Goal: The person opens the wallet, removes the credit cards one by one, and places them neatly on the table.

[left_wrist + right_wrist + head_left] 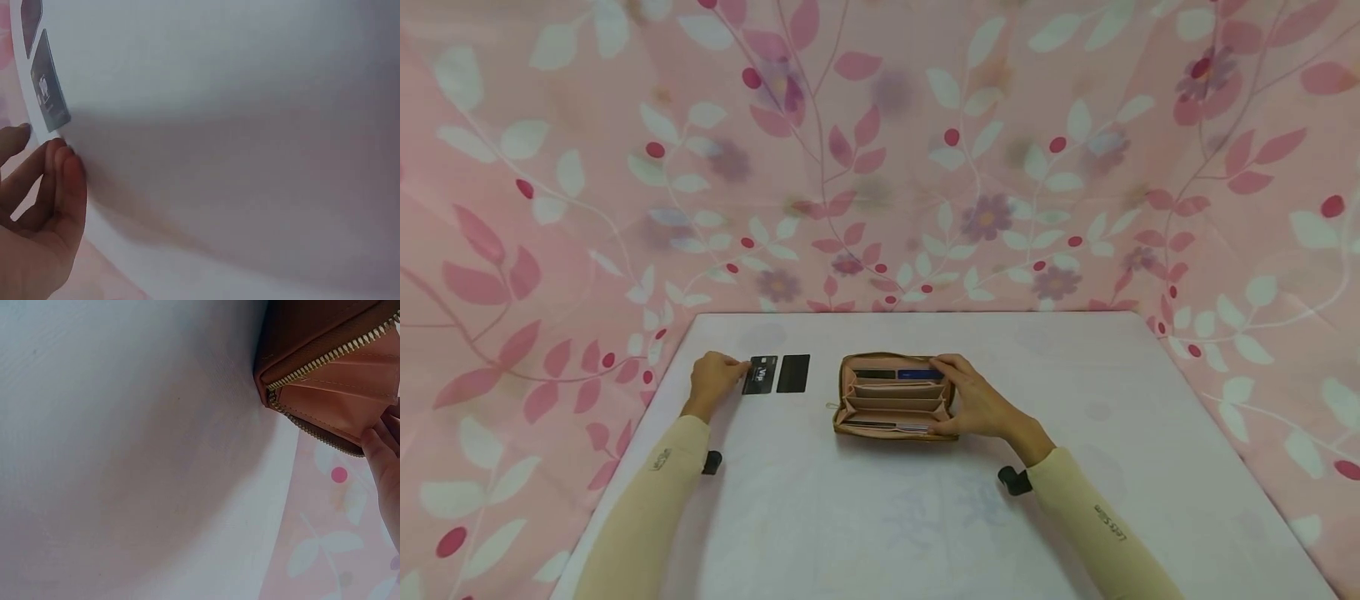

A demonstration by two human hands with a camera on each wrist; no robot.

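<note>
At the left of the white table my left hand (713, 379) is beside a black VIP card (760, 375) that lies flat. Its fingertips are right at the card's left edge, and in the left wrist view the thumb and fingers stand apart. A plain black card (793, 373) lies just right of the VIP card. My right hand (981, 404) grips the right end of a zip-around wallet (891, 404), thumb on the near side, fingers on the far side. The wallet is unzipped, showing pinkish compartments. A blue card (919, 374) and a dark card (876, 375) sit in its far slots.
The white table (1060, 517) runs to a back edge against a pink floral cloth (880, 167), which also hangs at both sides. Small zip pull (832, 406) sticks out at the wallet's left. More cards show in the wallet's near slots.
</note>
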